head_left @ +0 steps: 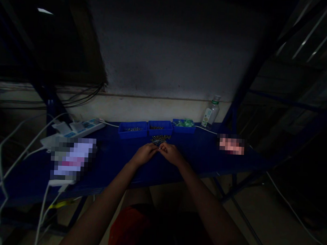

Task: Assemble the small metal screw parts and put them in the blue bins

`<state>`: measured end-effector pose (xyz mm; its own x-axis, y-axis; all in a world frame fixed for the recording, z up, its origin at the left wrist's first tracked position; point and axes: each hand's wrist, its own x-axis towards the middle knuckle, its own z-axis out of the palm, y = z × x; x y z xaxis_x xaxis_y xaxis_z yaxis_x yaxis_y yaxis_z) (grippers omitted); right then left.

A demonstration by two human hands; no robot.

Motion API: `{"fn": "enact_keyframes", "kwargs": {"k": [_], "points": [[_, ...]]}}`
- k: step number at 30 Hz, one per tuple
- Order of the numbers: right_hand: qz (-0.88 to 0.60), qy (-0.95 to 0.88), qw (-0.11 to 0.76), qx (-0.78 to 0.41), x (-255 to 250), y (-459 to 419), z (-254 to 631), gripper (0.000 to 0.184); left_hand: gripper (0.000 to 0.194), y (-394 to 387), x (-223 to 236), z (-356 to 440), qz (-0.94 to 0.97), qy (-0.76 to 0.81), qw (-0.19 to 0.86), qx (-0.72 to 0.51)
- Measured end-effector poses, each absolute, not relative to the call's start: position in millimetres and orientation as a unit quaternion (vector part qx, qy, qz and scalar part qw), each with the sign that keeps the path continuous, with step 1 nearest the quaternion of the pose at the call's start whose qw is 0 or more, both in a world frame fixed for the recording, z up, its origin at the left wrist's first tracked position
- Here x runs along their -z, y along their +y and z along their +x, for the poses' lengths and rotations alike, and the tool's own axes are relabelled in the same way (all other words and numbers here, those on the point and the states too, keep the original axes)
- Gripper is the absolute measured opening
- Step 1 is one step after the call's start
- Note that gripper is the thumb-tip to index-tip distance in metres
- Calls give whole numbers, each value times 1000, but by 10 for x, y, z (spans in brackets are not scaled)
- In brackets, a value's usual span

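Both hands rest close together on a dark blue table (118,160) in dim light. My left hand (145,153) has its fingers curled in a pinch, tips meeting those of my right hand (171,152), which is curled too. What they hold is too small and dark to make out. Just beyond the fingertips lies a small pile of metal screws (160,138). Behind the pile stand three small blue bins in a row: the left bin (132,130) and middle bin (160,127) hold small metal parts, the right bin (183,126) holds green pieces.
A white power strip (82,128) with plugs and white cables (13,148) lies at the back left. A plastic bottle (210,115) stands at the back right by the wall. Blue shelf posts (236,111) rise at both sides. Two blurred-out patches lie on the table.
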<state>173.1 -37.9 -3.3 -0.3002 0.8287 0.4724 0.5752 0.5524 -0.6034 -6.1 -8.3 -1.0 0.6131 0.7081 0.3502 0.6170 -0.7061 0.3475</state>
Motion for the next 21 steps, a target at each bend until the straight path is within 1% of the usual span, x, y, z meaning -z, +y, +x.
{"fn": "enact_keyframes", "kwargs": {"k": [7,21], "points": [[-452,-790,380,-164,22,-375,1733,12,24,-117,-42,-48,889,375,111,-240],[-452,-787,393,-150,31,-383,1734,13,25,-95,-12,-55,888,376,106,-244]]}}
